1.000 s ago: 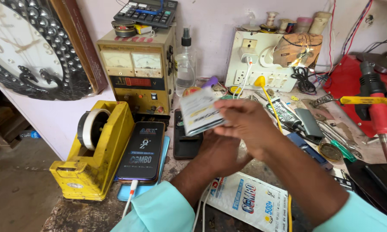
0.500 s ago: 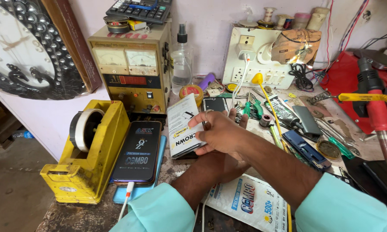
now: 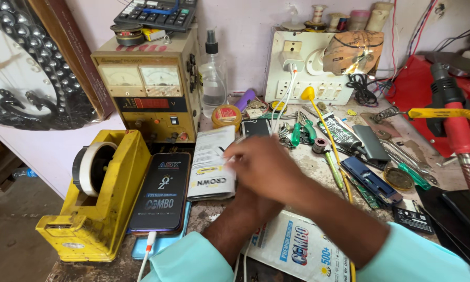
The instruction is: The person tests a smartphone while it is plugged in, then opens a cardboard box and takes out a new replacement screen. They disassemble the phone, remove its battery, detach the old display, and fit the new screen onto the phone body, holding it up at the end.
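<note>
A white printed packet [image 3: 210,166] is pinched at its edge by the right hand [image 3: 266,167], lying flat on the bench [image 3: 318,167]. The left hand is hidden beneath that grip, so its state cannot be told. Just left of the grip, a black packaged panel [image 3: 162,190] is seen beside a yellow tape dispenser [image 3: 102,203].

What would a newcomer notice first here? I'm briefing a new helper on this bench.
The bright yellow metal tape dispenser at front left stands out first. Beside it, the right hand crosses over the left onto a white printed packet at centre. Behind stands a beige bench power supply.
</note>
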